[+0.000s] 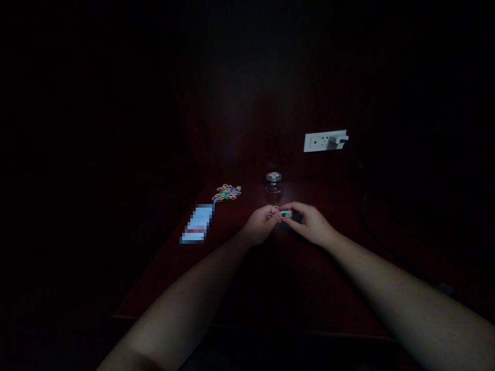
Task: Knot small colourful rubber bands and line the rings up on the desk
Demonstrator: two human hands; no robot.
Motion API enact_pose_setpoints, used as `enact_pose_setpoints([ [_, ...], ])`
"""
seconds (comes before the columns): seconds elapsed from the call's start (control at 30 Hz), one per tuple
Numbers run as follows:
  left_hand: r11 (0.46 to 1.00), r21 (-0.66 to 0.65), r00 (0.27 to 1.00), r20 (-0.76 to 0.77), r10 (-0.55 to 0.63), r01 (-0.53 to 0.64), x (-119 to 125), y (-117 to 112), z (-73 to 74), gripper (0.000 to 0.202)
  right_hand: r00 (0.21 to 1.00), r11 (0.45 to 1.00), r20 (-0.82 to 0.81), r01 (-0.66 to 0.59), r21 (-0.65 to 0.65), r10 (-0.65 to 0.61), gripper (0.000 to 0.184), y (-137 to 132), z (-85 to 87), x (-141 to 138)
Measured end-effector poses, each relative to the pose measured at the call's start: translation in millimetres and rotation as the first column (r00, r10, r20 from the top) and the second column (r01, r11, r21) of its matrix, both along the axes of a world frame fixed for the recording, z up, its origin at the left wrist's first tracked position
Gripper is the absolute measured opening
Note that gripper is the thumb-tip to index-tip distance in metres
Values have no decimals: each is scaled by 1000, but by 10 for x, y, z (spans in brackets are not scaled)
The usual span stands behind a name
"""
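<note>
Over the middle of the dark red table [232, 273], my two hands meet around a small teal hair tie [285, 214]. My left hand [262, 224] is closed and pinches the ring's left side with thumb and fingertips. From the other side, my right hand [310, 221] has its thumb and index finger curled round the same ring. Just beyond them stands a small clear jar [274, 183] with its lid on. A loose pile of pastel hair ties [227, 192] lies to the left of the jar.
A phone with a lit, blurred screen [197, 223] lies near the table's left edge. On the back wall is a white socket plate [325, 141] with a plugged-in charger [339, 139]. Its dark cable [364, 203] runs down at the right. The surroundings are very dark.
</note>
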State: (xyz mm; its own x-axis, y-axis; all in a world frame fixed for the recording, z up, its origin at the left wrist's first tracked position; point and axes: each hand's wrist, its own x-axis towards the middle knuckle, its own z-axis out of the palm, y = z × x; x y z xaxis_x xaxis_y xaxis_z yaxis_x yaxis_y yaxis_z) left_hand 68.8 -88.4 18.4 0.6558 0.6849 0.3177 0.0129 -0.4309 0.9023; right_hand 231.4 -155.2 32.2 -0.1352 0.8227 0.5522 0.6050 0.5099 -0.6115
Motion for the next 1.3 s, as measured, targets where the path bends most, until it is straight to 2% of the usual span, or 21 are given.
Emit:
enact_pose_setpoints([
  [0.37,994,-107,999,43,1,4,12,6,-5,15,1000,999,-24,-16,38,17,26,-35,23,-5],
  [0.6,996,-78,999,25,39,-37,6,35,-34,18,999,997,31,10,75,-12,14,-53,70,15],
  [0.9,988,-154,998,56,1,8,11,5,-22,17,1000,998,22,10,62,-11,15,-56,96,13],
  [1.13,991,-132,995,99,-14,27,-1,-20,-22,18,999,996,36,-1,86,-2,14,-65,108,15],
  [1.3,998,-63,992,128,15,-6,-10,-37,8,32,998,994,59,0,107,-7,11,-43,82,22],
])
